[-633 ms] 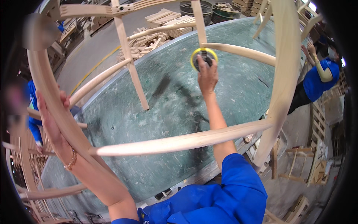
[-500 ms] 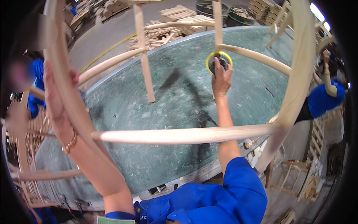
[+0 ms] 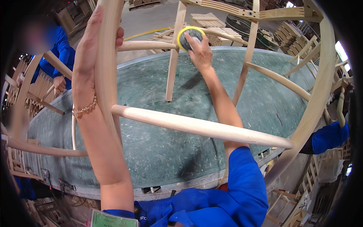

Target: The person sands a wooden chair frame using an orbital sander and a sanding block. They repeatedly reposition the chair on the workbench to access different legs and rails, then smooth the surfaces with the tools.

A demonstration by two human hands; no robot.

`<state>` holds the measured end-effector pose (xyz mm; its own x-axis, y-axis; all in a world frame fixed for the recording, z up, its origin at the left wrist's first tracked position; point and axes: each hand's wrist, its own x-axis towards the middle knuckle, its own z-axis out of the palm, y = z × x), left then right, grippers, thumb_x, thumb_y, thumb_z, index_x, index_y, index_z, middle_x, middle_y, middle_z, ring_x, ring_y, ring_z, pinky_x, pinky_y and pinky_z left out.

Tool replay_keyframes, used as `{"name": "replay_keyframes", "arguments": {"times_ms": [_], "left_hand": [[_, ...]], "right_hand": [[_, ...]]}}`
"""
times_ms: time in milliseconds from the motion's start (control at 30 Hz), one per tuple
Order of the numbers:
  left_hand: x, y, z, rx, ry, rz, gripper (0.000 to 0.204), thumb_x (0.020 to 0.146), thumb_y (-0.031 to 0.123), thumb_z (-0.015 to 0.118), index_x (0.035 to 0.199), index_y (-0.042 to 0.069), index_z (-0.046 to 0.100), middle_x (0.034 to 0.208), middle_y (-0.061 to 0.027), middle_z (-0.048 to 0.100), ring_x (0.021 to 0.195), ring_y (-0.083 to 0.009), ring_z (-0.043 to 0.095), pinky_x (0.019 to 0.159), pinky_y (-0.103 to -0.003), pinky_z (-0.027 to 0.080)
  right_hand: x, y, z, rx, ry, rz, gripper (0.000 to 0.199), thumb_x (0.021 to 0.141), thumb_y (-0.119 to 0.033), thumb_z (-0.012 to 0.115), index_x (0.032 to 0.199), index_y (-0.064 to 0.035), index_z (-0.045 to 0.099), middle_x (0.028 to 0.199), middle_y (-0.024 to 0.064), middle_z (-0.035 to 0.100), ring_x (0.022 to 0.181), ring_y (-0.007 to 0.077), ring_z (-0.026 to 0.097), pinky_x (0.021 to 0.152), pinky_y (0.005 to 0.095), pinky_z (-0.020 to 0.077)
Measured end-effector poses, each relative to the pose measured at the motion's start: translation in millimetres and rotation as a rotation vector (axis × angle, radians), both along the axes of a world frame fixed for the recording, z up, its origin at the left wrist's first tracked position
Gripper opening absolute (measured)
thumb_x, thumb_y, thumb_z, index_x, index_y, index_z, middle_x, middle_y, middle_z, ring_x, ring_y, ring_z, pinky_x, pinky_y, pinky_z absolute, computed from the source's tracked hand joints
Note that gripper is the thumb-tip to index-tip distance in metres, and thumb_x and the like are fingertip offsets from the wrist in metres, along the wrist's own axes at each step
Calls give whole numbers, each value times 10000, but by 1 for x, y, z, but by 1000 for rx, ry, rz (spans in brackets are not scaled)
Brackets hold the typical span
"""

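Note:
A bare wooden chair frame stands tilted over the table in front of me, its pale stretcher [image 3: 200, 126] crossing the near side. My left hand [image 3: 86, 56] is wrapped round the thick curved post [image 3: 107, 49] on the left, with fingertips showing on its far side. In my right hand [image 3: 201, 55] is a round black sanding pad [image 3: 186, 39] with a yellow rim. My right arm passes under the near stretcher. The pad is beside the far slim leg [image 3: 176, 56], at the side rail's joint; whether it touches the wood I cannot tell.
The frame rests over a green, dusty worktable [image 3: 151, 159]. To the left, a person in blue [image 3: 63, 49] stands near another wooden frame [image 3: 26, 90]. Another person in blue [image 3: 331, 137] is at the right. Wood stacks [image 3: 213, 26] and a dark round bin [image 3: 242, 28] lie beyond the table.
My right hand has carried the sanding pad left and farther away, from over the table to the far slim leg. The chair frame has shifted and turned in view, with my left hand still on its post.

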<state>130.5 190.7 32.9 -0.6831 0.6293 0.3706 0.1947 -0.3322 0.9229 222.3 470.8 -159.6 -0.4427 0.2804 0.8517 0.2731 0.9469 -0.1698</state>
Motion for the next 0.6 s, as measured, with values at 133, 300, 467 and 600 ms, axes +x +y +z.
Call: {"name": "replay_keyframes", "arguments": {"times_ms": [133,300,467,600], "left_hand": [[6,-3,2,39,-46,4,529,905,494,557,1103,3,559,872,-55,551,688,-103,535,664,-221,469],[8,-6,0,58,-37,22,534,897,504,564,1102,11,561,886,-54,557,718,-101,552,665,-214,475],[-2,-8,-2,4,-12,-43,549,899,536,537,1067,14,563,794,-56,557,683,-92,537,638,-200,457],[7,-3,1,-19,-9,-1,555,906,559,505,1040,23,563,745,-51,543,637,-85,510,579,-197,420]], "right_hand": [[-38,12,15,163,-26,14,892,618,-44,783,1328,-450,427,1201,170,426,973,348,588,778,409,538],[-48,3,3,198,4,-33,873,614,-40,784,1308,-452,450,1194,160,422,977,337,588,773,405,538],[-25,-4,-11,50,31,-63,773,654,-31,747,1280,-410,499,1181,168,420,995,347,564,766,430,531],[0,-14,-37,-44,-21,-107,820,635,-23,778,1303,-396,485,1219,165,413,1038,362,563,801,414,534]]}}
